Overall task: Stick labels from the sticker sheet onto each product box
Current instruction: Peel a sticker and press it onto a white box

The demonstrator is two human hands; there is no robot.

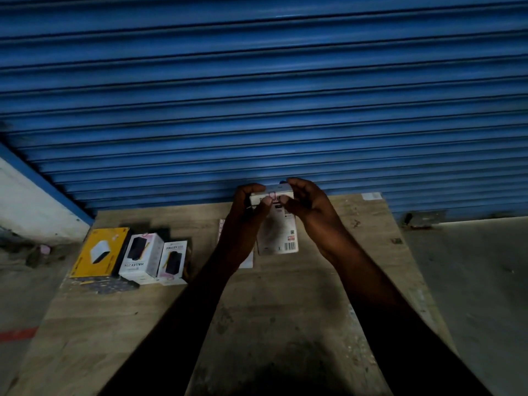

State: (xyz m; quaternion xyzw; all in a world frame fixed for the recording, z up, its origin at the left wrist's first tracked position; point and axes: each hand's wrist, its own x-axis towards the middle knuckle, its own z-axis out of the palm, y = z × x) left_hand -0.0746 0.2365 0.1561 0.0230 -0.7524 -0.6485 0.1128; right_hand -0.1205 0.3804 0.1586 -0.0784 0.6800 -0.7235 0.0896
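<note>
White product box [278, 224] held up over the bench [285, 295], toward 12 o'clock. Left hand [248, 204] and right hand [305, 204] both curl round its top end, thumbs pressing by a small label, probably smoothing it down. Next: park it with three boxes [143, 255] at 9 o'clock, then peel another from the sticker sheet [249, 261].

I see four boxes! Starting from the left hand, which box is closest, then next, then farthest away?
Counting from the left hand:
1. The held box, gripped in that hand.
2. The small white box, right end of the row on the table's left side.
3. The big white box, middle of the row.
4. The yellow box, far left end.
</note>
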